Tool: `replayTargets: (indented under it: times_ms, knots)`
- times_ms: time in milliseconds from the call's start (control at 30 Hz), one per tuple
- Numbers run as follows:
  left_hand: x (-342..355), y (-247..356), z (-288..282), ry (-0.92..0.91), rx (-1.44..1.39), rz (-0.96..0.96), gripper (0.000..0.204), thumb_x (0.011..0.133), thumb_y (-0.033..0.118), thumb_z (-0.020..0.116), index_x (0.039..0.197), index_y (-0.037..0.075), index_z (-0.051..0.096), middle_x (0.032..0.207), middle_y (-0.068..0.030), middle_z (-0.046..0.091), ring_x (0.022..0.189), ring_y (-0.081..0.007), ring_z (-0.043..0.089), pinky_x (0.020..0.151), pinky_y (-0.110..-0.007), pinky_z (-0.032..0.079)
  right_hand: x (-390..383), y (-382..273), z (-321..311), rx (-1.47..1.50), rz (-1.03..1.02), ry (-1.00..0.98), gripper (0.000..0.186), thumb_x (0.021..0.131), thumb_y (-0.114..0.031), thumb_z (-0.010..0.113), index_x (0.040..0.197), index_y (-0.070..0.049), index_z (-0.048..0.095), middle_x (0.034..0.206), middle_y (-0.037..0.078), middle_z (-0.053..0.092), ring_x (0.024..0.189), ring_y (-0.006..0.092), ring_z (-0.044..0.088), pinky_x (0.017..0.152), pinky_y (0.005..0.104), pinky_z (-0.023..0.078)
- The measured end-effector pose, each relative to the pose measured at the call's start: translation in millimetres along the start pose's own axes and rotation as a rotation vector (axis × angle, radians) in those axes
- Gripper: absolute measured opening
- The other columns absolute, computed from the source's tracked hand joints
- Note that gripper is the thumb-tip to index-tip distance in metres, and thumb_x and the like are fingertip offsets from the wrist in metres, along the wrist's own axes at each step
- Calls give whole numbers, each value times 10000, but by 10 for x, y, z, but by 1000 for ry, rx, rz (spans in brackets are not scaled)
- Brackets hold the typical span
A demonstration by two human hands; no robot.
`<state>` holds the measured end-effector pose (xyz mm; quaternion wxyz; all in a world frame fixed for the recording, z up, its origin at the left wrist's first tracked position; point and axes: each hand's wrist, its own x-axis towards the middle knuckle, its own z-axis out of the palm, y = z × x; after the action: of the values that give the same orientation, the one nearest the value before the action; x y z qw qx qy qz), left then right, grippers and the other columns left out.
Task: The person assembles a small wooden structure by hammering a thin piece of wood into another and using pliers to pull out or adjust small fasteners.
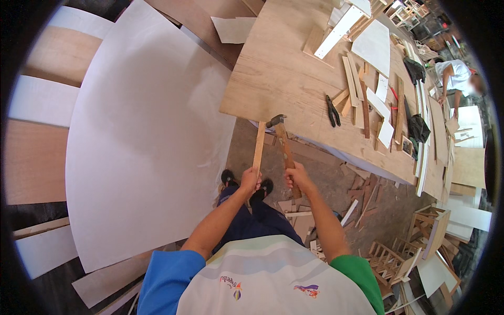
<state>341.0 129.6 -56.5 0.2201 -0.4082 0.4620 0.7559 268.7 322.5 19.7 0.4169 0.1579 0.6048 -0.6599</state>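
My left hand (251, 179) is closed around the lower end of a narrow wooden strip (259, 147). The strip points away from me, its far end at the edge of the plywood worktable (273, 68). In my right hand (298, 177) is a claw hammer (285, 142), gripped by its wooden handle. The dark hammer head lies just right of the strip's far end, at the table edge; whether the two touch I cannot tell. Black-handled pliers (333, 111) rest on the tabletop farther right.
A large white panel (147, 136) fills the left side. Several wood strips (353, 79) and a white-edged wooden frame (336, 34) lie on the table. Offcuts (362, 197) litter the floor, with wooden frames (394, 257) at lower right. Another person (455, 76) bends over boards at far right.
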Motion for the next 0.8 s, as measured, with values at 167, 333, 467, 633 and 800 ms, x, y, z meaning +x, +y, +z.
replayTargets:
  times_ms: [167,333,467,633,800]
  knots:
    - [9,59,-150,-52,57,38,340,1003,344,414,823,65,488,568,-3,409,426,-106,370,364,-256,299,-8,-193,-128,139,-46,-14,155,797,-25,519,936,-45,454,609,8,433,440,91,408,387,260,353]
    - [4,67,-187,-57,29,31,350,1000,336,416,799,58,490,560,-1,416,402,-100,361,349,-254,287,100,-252,-154,202,-31,-13,144,780,-20,534,905,-33,465,604,6,434,450,89,419,383,260,352]
    - [0,79,-262,-57,61,56,362,991,375,431,803,73,492,571,-3,425,423,-105,371,368,-257,297,41,-323,-216,-60,59,-143,138,791,-24,530,911,-43,465,609,-8,434,452,78,415,385,247,351]
    - [-58,126,-279,-76,103,30,344,983,365,444,811,74,501,575,-3,445,420,-104,372,359,-256,295,-31,-578,-205,45,-70,-70,156,791,-17,528,924,-53,455,603,-22,431,443,69,409,376,234,341]
    - [36,45,-249,-101,46,-34,346,981,347,433,807,57,508,570,-18,447,425,-117,390,367,-263,309,163,-146,-29,47,45,-24,164,792,-12,514,939,-49,452,596,-3,435,442,86,418,379,254,349]
